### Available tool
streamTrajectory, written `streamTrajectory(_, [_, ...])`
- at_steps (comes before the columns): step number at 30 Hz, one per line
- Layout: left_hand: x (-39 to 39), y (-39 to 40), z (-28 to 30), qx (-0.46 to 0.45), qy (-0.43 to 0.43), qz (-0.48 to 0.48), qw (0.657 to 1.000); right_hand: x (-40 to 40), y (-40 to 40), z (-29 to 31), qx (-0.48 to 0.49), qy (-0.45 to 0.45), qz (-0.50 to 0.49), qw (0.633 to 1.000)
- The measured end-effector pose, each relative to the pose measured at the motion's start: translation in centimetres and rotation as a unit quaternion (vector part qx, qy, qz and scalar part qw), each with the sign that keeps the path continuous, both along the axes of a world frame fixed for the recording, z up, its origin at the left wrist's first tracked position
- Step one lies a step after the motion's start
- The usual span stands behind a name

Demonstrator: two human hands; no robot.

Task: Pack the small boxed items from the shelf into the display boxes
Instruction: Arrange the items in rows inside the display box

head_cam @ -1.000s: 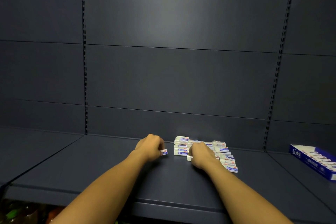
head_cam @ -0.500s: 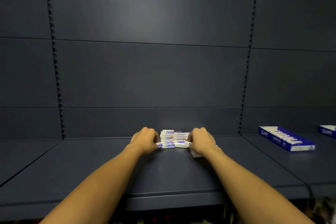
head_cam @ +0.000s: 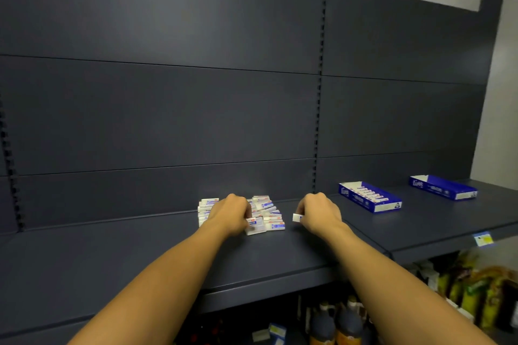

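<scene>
On the dark shelf (head_cam: 140, 255), at about 12 o'clock from me, lies the pile (head_cam: 266, 214) of small white boxes. My left hand (head_cam: 231, 214) is down on it, fingers curled into the pile around one or more boxes; how many I cannot tell. My right hand (head_cam: 319, 213) sits just beside the pile at 1 o'clock, its grip closed, pinching one box (head_cam: 297, 217) clear of the rest.

The near tray (head_cam: 370, 196) waits at 2 o'clock, partly filled with a row of boxes; the far tray (head_cam: 444, 187) lies beyond it, well apart, and I cannot see its contents.

My worries: the pile looks loosely stacked, so the left hand's pull could topple it and push boxes toward the shelf's front edge, over the bottles (head_cam: 336, 325) below. The pinched box is held by little, and could slip on the long reach to the tray. It may also go in turned the wrong way against the row.

Writing: the trays carry white lettering, too blurred for me to read surely. The boxes show blue and red print, unreadable. A small tag (head_cam: 482, 238) hangs on the shelf edge, also illegible.
</scene>
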State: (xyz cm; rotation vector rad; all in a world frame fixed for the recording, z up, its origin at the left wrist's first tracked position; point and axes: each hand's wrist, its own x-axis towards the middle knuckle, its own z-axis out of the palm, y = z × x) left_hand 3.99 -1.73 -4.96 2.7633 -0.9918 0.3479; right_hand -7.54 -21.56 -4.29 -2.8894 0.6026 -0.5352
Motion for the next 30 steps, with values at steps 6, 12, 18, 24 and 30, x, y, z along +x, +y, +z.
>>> streamTrajectory(6, [-3.1,-5.1,0.9,-0.009,0.008,-0.014,1.000,-4.2,-5.6,0.3,-0.009,0.001,-0.019,1.000])
streamTrajectory(12, [-7.5,-10.7,1.1,0.002,0.004,-0.023,1.000,-9.1,-11.3,0.3,0.003,0.008,-0.029,1.000])
streamTrajectory(18, [-12.2,-16.5,0.8,0.017,-0.011,-0.032,0.999,-14.1,-17.0,-0.1,-0.004,0.025,-0.034,0.999])
streamTrajectory(24, [-15.7,-21.6,0.2,0.038,-0.007,-0.043,0.998,-17.5,-22.1,-0.3,-0.017,0.041,-0.033,0.998])
streamTrajectory(30, [-17.2,-26.0,0.3,0.049,0.008,-0.058,0.997,-18.9,-26.1,-0.7,-0.002,0.046,-0.032,0.998])
